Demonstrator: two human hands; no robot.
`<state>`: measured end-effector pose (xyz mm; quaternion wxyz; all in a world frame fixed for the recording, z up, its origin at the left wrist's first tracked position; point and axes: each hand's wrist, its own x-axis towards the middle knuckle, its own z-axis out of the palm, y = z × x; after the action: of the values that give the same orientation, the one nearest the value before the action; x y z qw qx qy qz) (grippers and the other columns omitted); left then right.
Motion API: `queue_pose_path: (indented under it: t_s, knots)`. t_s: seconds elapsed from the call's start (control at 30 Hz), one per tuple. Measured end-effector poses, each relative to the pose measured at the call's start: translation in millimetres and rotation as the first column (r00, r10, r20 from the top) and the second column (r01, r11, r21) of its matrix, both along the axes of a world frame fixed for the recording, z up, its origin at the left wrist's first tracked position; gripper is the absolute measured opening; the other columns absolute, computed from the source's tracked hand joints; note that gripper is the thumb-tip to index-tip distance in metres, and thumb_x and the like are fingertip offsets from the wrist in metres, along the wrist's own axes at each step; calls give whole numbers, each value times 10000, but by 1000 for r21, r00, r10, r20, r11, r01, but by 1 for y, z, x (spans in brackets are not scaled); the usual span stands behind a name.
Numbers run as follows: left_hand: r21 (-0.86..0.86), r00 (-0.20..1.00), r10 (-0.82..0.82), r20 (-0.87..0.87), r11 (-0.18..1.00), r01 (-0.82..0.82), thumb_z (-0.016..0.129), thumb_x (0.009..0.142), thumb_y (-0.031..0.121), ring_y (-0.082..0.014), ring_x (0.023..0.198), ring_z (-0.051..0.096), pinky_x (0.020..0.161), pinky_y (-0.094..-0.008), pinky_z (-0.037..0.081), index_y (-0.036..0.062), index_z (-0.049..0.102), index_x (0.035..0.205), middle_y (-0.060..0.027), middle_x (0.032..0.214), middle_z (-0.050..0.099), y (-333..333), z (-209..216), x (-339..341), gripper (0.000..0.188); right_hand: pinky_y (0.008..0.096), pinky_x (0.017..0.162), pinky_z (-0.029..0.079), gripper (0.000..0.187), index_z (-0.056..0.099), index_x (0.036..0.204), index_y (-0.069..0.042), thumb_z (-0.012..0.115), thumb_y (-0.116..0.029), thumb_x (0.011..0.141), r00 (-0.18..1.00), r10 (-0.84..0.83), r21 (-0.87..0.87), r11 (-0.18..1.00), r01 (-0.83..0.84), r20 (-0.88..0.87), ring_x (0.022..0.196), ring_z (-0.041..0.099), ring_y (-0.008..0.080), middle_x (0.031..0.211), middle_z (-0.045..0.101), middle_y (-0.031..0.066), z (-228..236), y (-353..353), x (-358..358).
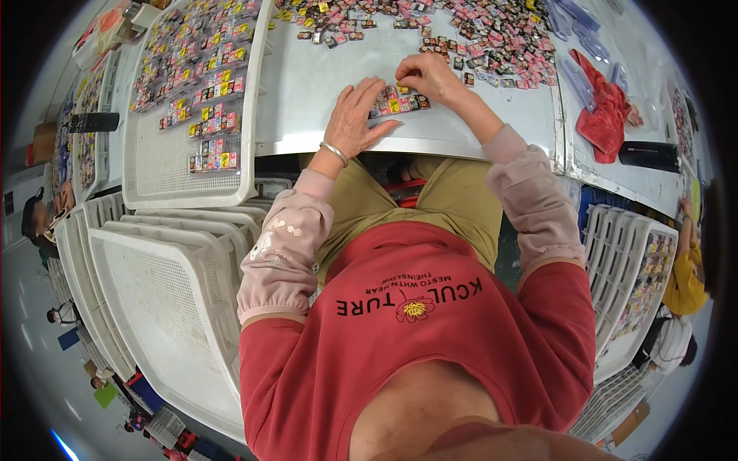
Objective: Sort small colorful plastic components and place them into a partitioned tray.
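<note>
On the pale worktop, near its front edge, lies a short block of small square printed pieces (410, 103) in pink, black and yellow. My left hand (355, 115) rests flat along its left side, fingers stretched and thumb spread below it. Above the block's top edge is my right hand (430, 77), its thumb and fingers pinched together over the pieces. Whatever sits between those fingertips is too small and covered to make out. Loose pieces (492, 42) of the same kind lie scattered beyond both hands.
To my left, a white perforated tray (154, 165) carries several rows of finished-looking blocks (215, 123). Stacked white trays (146, 284) stand below it, with more trays (626, 269) at right. A red cloth (600, 115) and black box (649, 156) lie at right. Other people work nearby.
</note>
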<state>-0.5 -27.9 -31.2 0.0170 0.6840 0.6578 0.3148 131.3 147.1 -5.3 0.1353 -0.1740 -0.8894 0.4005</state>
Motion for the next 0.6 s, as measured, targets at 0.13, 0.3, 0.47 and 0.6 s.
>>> queue_pose_path:
  t_s: [0.13,0.3,0.47,0.6]
  knots:
    - [-16,994,48,97,999,-46,752,712,406,-309,1196,485,1052,-459,312,44,442,1307,-150,1265,534,2,-3,-1,763,304,634,500,75,674,802,-25,671,-54,733,986,-64,197,976,95,-156,694,632,241,793,657,97,-20,-17,7]
    - [-61,991,66,119,996,-59,784,688,382,-307,1180,505,1044,-436,335,29,400,1332,-164,1281,524,1,-2,-4,829,291,676,489,69,692,814,-43,672,-55,749,974,-74,370,917,151,-216,762,610,204,836,650,74,-27,-24,11]
    - [48,907,82,413,993,-111,805,658,333,-343,1137,504,967,-401,404,43,572,1179,-177,1235,522,-6,-8,-25,639,316,818,490,302,664,1042,-78,729,-152,757,967,-207,-307,939,152,-152,964,578,167,913,645,76,0,1,40]
    - [-23,955,106,277,994,-103,794,666,344,-323,1071,516,922,-405,420,68,633,1082,-154,1157,550,-3,9,-14,524,330,871,457,575,547,1240,-73,756,-191,717,998,-58,-17,998,58,6,1023,558,222,1150,597,90,10,-9,62]
